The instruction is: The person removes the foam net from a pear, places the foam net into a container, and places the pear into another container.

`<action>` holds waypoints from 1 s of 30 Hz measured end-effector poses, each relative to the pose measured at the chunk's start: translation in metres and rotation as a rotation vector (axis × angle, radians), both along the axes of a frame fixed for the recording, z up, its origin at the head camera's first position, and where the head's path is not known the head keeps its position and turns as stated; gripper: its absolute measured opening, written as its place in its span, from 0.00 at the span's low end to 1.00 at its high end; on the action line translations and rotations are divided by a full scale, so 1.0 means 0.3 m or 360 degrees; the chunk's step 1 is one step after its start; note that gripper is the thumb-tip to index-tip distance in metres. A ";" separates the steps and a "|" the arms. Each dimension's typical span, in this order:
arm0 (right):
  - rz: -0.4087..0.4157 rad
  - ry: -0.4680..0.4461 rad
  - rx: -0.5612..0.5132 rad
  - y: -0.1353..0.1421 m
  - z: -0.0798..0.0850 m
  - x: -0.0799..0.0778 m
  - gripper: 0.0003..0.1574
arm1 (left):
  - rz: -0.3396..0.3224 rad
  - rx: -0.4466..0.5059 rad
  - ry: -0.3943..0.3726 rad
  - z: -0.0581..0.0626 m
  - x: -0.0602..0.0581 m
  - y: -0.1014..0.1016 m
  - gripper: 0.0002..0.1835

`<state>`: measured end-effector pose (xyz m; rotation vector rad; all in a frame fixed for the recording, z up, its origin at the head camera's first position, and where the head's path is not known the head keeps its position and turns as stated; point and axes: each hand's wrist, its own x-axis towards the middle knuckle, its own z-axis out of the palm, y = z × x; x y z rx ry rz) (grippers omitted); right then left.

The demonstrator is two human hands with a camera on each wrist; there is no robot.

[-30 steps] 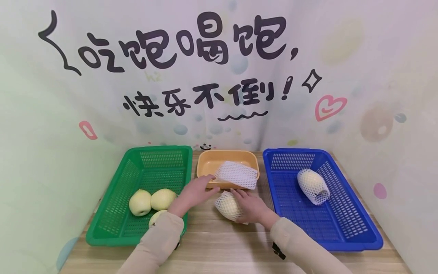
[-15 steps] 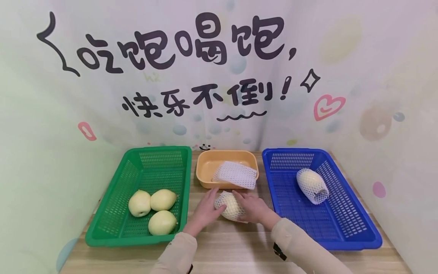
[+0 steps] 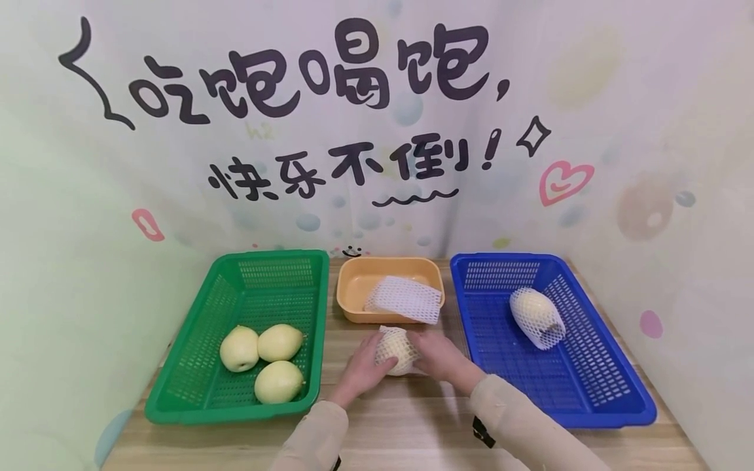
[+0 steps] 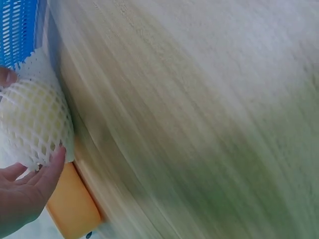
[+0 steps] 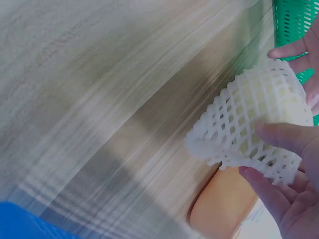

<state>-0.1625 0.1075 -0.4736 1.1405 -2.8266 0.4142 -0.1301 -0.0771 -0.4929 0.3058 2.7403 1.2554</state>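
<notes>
A pale yellow-green pear (image 3: 396, 353) in a white foam net sleeve is between my two hands, at the middle of the table's near part. My left hand (image 3: 362, 369) holds its left end, thumb in front and fingers behind. On the other end, my right hand (image 3: 438, 356) grips the sleeve and pear. The right wrist view shows the right thumb (image 5: 281, 134) pressed on the netting, with the sleeve's loose mesh (image 5: 204, 137) reaching past the fruit. In the left wrist view, the left fingertips (image 4: 59, 154) touch the net.
A green basket (image 3: 194, 340) on the left holds three bare pears (image 3: 279, 381). On the right, a blue basket (image 3: 618, 347) contains one netted pear (image 3: 536, 317). Behind the hands stands an orange tray (image 3: 353, 317) with flat white foam nets (image 3: 406, 299) over its rim.
My left hand has moved from the orange tray's front edge down to the netted pear and closed round its left end. The pear has turned slightly; my right hand has stayed on it.
</notes>
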 end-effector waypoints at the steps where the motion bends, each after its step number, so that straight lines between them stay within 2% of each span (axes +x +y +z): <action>1: -0.0010 0.0012 -0.0010 0.002 0.000 -0.002 0.26 | 0.0004 0.0001 0.0007 0.002 0.001 0.003 0.34; 3: 0.0006 0.0093 -0.0062 0.007 -0.006 -0.008 0.22 | 0.0004 -0.0006 0.0018 0.007 0.003 0.006 0.33; 6: -0.0040 0.0033 -0.0067 0.011 -0.004 -0.008 0.23 | -0.0019 -0.0032 0.0023 0.013 0.007 0.008 0.32; 9: -0.0111 -0.0161 -0.0025 0.010 0.004 -0.001 0.35 | -0.0038 -0.0038 0.0015 0.017 0.012 0.010 0.32; 10: -0.0164 -0.0270 0.0020 0.006 0.010 0.005 0.40 | -0.0040 -0.0039 0.0003 0.017 0.013 0.011 0.32; 13: -0.0227 -0.0420 0.0099 -0.002 0.015 0.019 0.53 | -0.0046 -0.0038 -0.0029 0.021 0.018 0.015 0.32; 20: -0.0304 -0.0712 0.0099 -0.015 0.016 0.028 0.65 | -0.0063 -0.0052 -0.0006 0.025 0.026 0.021 0.31; 22: -0.0274 -0.0717 0.0073 -0.014 0.014 0.025 0.63 | -0.0061 -0.0049 0.0017 0.023 0.027 0.020 0.31; 25: -0.0207 -0.0601 0.0046 -0.010 0.006 0.021 0.56 | -0.0039 0.0007 0.0038 0.018 0.027 0.020 0.29; 27: -0.0149 -0.0495 0.0029 -0.007 0.001 0.019 0.51 | 0.0022 0.0119 0.0003 0.007 0.025 0.019 0.26; 30: -0.0076 -0.0374 0.0011 0.000 -0.004 0.016 0.46 | 0.0168 0.0328 -0.0089 -0.013 0.020 0.018 0.22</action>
